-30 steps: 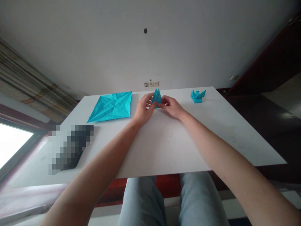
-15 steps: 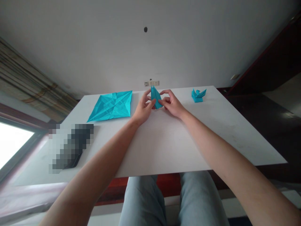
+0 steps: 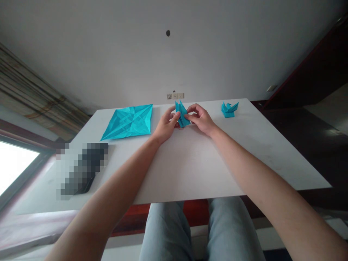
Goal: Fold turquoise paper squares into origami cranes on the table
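A small turquoise folded paper (image 3: pixel 183 115) stands between my two hands near the far edge of the table, its pointed tips upward and its layers spread apart. My left hand (image 3: pixel 166 125) grips its left side, thumb on the near face and fingers behind. From the right, my right hand (image 3: pixel 201 119) pinches the paper's edge between thumb and forefinger. The fingertips behind the paper are partly hidden. Left of my hands lies a flat, creased turquoise sheet (image 3: pixel 132 121). A finished-looking origami bird (image 3: pixel 229 110) of the same colour sits to the right.
The white table (image 3: pixel 185 170) spans the space before my legs. On its left part is a dark object (image 3: pixel 88 168), blurred out by pixels. Behind the table, a grey wall carries sockets (image 3: pixel 175 96). A patterned curtain (image 3: pixel 32 94) hangs at the left.
The folded paper's upper points have spread further apart and it has shifted slightly right. My right hand has opened out a flap on its right side.
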### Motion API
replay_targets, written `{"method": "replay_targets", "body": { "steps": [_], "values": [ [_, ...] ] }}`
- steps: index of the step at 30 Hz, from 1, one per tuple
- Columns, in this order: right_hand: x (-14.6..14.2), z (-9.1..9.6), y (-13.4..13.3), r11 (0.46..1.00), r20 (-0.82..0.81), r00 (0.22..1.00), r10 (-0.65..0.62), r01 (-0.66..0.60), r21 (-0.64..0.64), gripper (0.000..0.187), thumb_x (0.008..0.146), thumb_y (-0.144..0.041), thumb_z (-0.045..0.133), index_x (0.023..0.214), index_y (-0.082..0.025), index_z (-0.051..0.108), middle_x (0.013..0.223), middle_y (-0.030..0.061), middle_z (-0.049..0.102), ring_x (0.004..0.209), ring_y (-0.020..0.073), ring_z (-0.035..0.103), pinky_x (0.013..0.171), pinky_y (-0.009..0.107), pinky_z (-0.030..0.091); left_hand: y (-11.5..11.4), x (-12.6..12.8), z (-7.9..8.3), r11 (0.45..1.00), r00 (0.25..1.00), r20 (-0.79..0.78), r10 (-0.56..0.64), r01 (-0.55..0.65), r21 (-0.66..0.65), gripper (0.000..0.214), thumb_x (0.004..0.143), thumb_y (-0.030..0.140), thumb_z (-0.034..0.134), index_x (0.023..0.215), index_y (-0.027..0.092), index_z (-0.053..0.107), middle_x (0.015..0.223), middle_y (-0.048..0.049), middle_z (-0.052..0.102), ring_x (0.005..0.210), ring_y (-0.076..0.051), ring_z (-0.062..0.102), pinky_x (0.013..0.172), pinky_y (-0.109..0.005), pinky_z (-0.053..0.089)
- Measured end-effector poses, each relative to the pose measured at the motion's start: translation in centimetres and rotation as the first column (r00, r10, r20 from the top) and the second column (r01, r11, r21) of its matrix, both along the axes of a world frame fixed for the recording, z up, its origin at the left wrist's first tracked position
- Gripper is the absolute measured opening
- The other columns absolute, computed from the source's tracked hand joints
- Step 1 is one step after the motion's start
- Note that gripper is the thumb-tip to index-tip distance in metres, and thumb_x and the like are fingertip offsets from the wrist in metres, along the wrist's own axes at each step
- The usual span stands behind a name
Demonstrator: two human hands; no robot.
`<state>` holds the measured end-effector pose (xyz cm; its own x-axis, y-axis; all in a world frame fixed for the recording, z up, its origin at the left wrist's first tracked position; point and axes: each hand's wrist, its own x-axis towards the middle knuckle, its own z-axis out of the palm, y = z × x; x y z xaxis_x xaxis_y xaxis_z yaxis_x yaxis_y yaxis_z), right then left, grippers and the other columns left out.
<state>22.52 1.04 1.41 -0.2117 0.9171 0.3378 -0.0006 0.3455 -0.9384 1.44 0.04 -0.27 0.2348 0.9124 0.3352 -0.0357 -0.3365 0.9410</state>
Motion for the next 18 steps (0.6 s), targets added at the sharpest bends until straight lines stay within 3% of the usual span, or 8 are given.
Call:
{"method": "replay_targets", "body": {
  "steps": [3, 6, 9, 13, 18],
  "values": [
    [0.17, 0.04, -0.05, 1.000, 0.014, 1.000, -0.006, 0.006, 0.002, 0.049, 0.079, -0.061, 0.096, 0.098, -0.029, 0.065, 0.101, -0.0034, 0.072, 0.065, 0.0118, 0.040, 0.060, 0.031, 0.034, -0.16, 0.13, 0.46, 0.999, 1.000, 0.026, 0.006, -0.005, -0.039, 0.050, 0.110, 0.070, 0.071, 0.133, 0.026, 0.072, 0.099, -0.0021, 0.080, 0.076, -0.014, 0.079, 0.073, -0.027, 0.070],
    [0.29, 0.05, -0.04, 1.000, 0.030, 1.000, -0.001, 0.002, -0.008, 0.048, 0.079, -0.062, 0.096, 0.097, -0.029, 0.066, 0.092, -0.0038, 0.068, 0.066, 0.0133, 0.043, 0.062, 0.032, 0.036, -0.34, 0.27, 0.74, 0.996, 0.998, 0.038, 0.048, -0.045, -0.079, 0.032, 0.114, 0.053, 0.070, 0.123, 0.023, 0.074, 0.097, -0.0014, 0.080, 0.074, -0.013, 0.079, 0.073, -0.026, 0.071],
    [0.31, -0.06, 0.09, 1.000, 0.035, 0.999, -0.005, 0.005, -0.008, 0.049, 0.078, -0.062, 0.097, 0.097, -0.028, 0.067, 0.095, -0.0019, 0.070, 0.069, 0.0147, 0.048, 0.066, 0.033, 0.041, -0.47, 0.39, 0.74, 0.995, 0.997, 0.028, 0.072, -0.070, -0.071, 0.013, 0.109, 0.033, 0.075, 0.116, 0.022, 0.074, 0.098, -0.0019, 0.081, 0.081, -0.014, 0.080, 0.077, -0.026, 0.072],
    [0.18, -0.23, 0.30, 0.998, 0.048, 0.998, -0.035, 0.033, 0.047, 0.050, 0.077, -0.061, 0.097, 0.103, -0.029, 0.070, 0.101, 0.0005, 0.073, 0.075, 0.0167, 0.053, 0.072, 0.034, 0.048, -0.61, 0.38, 0.69, 0.993, 0.993, -0.034, 0.113, -0.114, -0.013, 0.012, 0.104, 0.023, 0.078, 0.115, 0.022, 0.073, 0.104, -0.0015, 0.079, 0.088, -0.013, 0.080, 0.082, -0.026, 0.071],
    [0.13, -0.40, 0.17, 0.993, 0.115, 0.992, -0.058, 0.045, 0.113, 0.044, 0.082, -0.057, 0.094, 0.105, -0.029, 0.070, 0.102, 0.0010, 0.075, 0.076, 0.0174, 0.056, 0.074, 0.035, 0.050, -0.72, 0.29, 0.82, 0.979, 0.977, -0.063, 0.205, -0.204, 0.019, 0.011, 0.104, 0.021, 0.077, 0.114, 0.023, 0.072, 0.092, 0.0011, 0.074, 0.076, -0.013, 0.077, 0.069, -0.024, 0.065]
  ]
}}
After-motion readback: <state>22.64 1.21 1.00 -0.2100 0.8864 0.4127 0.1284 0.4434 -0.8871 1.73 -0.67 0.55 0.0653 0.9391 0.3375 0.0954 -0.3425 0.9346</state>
